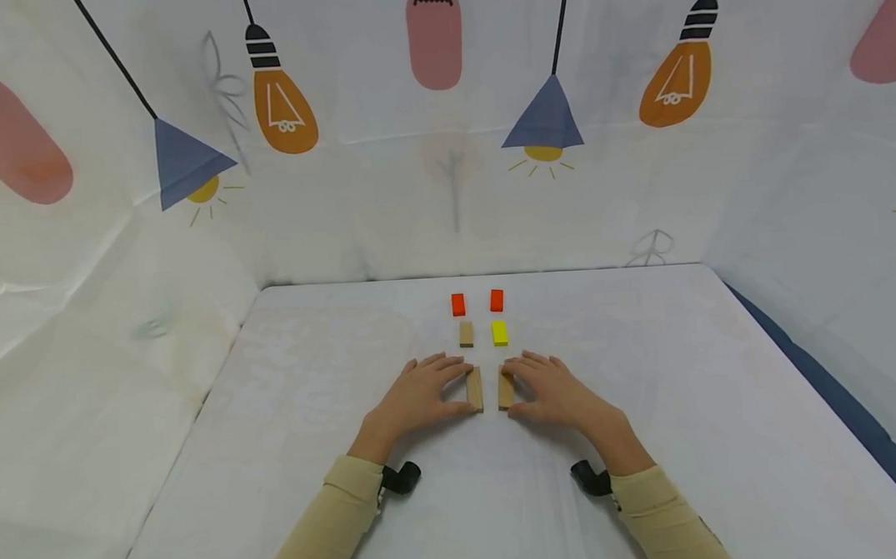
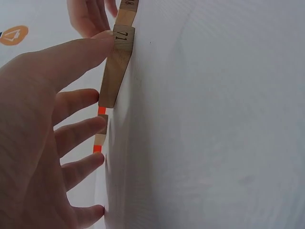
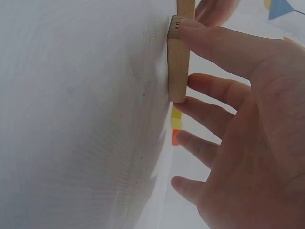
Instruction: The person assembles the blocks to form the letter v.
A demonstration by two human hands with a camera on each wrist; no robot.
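Note:
Two plain wooden blocks stand side by side on the white table, a narrow gap between them. The left hand (image 1: pixel 421 396) pinches the left wooden block (image 1: pixel 474 390) lengthwise, thumb at its near end and index finger at its far end. In the left wrist view, printed digits show on the end of that block (image 2: pixel 116 71). Likewise, the right hand (image 1: pixel 556 393) pinches the right wooden block (image 1: pixel 504 390) between thumb and fingers. Its side shows in the right wrist view, where the thumb partly covers the print on the end of the block (image 3: pixel 177 71).
Beyond the hands lie a short wooden block (image 1: pixel 466 334) and a yellow block (image 1: pixel 499 333). Farther back are a left red block (image 1: pixel 458 304) and a right red block (image 1: pixel 497 300). A lamp-patterned white cloth (image 1: pixel 384 199) hangs behind the table (image 1: pixel 331 343).

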